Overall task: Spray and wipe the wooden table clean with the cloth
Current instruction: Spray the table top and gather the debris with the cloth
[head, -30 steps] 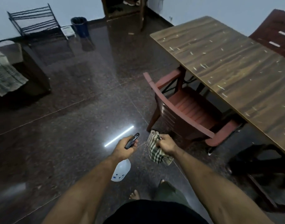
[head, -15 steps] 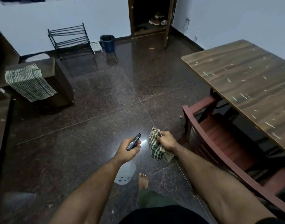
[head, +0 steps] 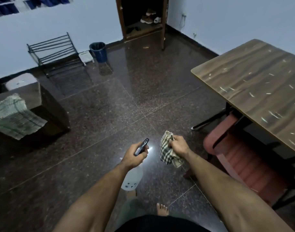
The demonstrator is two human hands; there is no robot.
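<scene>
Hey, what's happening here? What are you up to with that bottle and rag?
A person is standing barefoot on the dark floor, ready to clean. The left hand grips a spray bottle by its dark trigger head, and the right hand holds a bunched checked cloth. The wooden table, off to the right, is speckled with small pale bits and has not been sprayed or wiped yet. A red chair is tucked partly under it.

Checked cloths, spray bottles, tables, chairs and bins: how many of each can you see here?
Checked cloths: 2, one held, one draped over furniture
Spray bottles: 1
Wooden tables: 1
Red chairs: 1
Blue bins: 1
Total: 6
</scene>
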